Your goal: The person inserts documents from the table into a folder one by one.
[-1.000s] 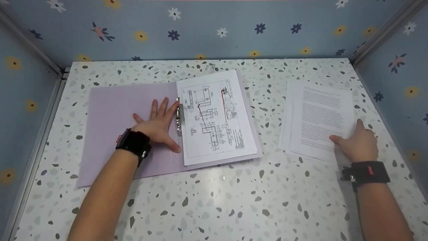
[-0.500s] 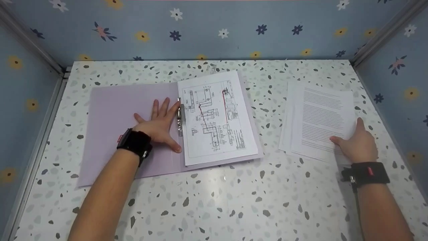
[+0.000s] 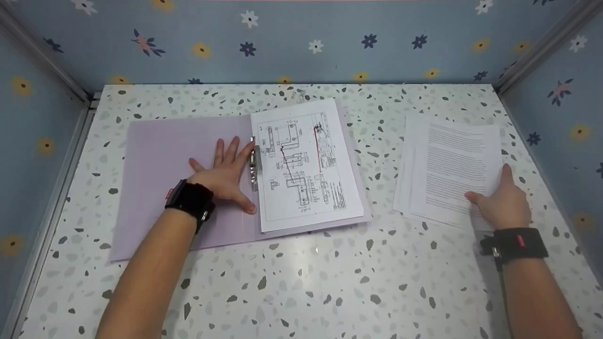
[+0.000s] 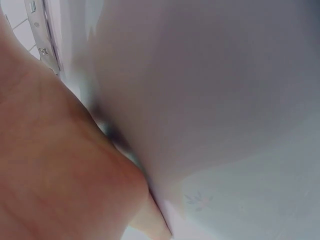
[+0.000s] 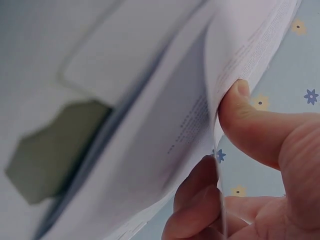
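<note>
On the tabletop a lilac ring-binder folder (image 3: 165, 150) lies spread out, its metal clip (image 3: 254, 169) along the spine. Printed technical drawings (image 3: 325, 197) rest on its right side. My left hand (image 3: 214, 182) presses flat on the inside of the cover, fingers spread, fingertips and thumb near the clip. To the right lies a loose stack of text sheets (image 3: 452, 165). At the stack's lower right edge my right hand (image 3: 508, 205) pinches paper. In the right wrist view the thumb (image 5: 245, 117) is over a lifted sheet (image 5: 190, 105), with curled fingers beneath it.
The speckled table (image 3: 311, 287) is enclosed by flower-patterned panels (image 3: 301, 42) at the back and both sides. A band of tabletop separates the folder from the stack. Both wrists wear black straps (image 3: 520, 245).
My left hand keeps its place on the folder. My right hand and the right edge of the top sheet have shifted up very slightly.
</note>
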{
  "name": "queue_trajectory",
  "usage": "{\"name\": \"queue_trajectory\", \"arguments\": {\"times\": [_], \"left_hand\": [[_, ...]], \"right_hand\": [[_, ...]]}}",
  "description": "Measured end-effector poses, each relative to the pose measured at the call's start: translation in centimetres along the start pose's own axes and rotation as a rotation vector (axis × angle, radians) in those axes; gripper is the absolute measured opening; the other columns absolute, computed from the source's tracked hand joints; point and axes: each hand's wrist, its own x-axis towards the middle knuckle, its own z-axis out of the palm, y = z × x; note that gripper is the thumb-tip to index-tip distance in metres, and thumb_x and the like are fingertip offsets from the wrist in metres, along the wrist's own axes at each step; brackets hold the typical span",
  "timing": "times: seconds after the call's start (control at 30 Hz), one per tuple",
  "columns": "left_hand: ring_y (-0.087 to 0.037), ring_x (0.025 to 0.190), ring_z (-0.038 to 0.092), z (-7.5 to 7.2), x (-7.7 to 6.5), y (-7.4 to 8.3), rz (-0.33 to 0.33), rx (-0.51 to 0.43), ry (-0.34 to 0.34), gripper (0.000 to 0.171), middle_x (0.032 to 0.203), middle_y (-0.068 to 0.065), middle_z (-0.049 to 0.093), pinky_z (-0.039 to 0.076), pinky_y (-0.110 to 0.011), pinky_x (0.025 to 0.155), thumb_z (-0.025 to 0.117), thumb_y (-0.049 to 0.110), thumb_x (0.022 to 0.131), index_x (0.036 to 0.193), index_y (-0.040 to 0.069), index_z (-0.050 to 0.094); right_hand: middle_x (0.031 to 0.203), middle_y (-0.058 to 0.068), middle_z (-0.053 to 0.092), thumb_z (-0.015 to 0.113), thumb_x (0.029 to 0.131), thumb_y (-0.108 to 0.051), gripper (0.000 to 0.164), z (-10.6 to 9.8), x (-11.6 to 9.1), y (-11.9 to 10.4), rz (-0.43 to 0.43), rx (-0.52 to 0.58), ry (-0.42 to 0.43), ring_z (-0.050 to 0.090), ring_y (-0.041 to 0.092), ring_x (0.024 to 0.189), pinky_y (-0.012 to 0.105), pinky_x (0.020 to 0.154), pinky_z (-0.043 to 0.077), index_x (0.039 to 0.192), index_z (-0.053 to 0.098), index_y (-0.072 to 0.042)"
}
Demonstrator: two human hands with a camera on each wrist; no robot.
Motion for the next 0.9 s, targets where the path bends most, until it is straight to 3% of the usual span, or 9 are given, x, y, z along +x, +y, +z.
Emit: {"name": "queue_trajectory", "arguments": {"times": [0.33,0.57,0.73,0.9], "left_hand": [[-0.038,0.142,-0.034,-0.1,0.0,0.1,-0.006,0.003,-0.009,0.158,0.161,-0.005,-0.031,-0.020,-0.087,0.079,0.086,0.074,0.043,0.155,0.040,-0.019],[-0.038,0.142,-0.035,-0.1,0.0,0.1,-0.010,-0.008,-0.008,0.159,0.161,-0.004,-0.032,-0.022,-0.086,0.078,0.087,0.073,0.042,0.155,0.041,-0.020],[-0.038,0.142,-0.034,0.0,0.0,0.0,-0.005,-0.005,-0.007,0.159,0.160,-0.004,-0.032,-0.022,-0.086,0.078,0.087,0.073,0.042,0.155,0.041,-0.020],[-0.038,0.142,-0.034,0.0,0.1,0.0,-0.007,-0.007,-0.002,0.159,0.161,-0.004,-0.032,-0.022,-0.086,0.078,0.086,0.074,0.041,0.155,0.042,-0.020]], "right_hand": [[0.142,0.045,0.033,0.078,0.081,-0.050,0.126,0.0,0.0,0.3,-0.007,0.016,0.010,0.040,0.063,0.124,0.071,0.094,0.039,0.158,-0.012,-0.009],[0.151,0.042,0.016,0.076,0.083,-0.052,0.126,-0.5,0.2,0.8,-0.044,0.057,-0.047,0.025,0.061,0.135,0.070,0.107,0.026,0.156,-0.015,-0.006],[0.155,0.040,0.009,0.072,0.089,-0.044,0.115,-1.2,0.2,1.6,-0.075,0.083,-0.087,0.016,0.060,0.139,0.069,0.111,0.020,0.155,-0.010,0.002],[0.153,0.040,0.018,0.060,0.096,-0.048,0.097,-2.2,0.1,1.9,-0.046,0.130,-0.154,0.023,0.059,0.138,0.068,0.109,0.026,0.155,0.006,0.008]]}}
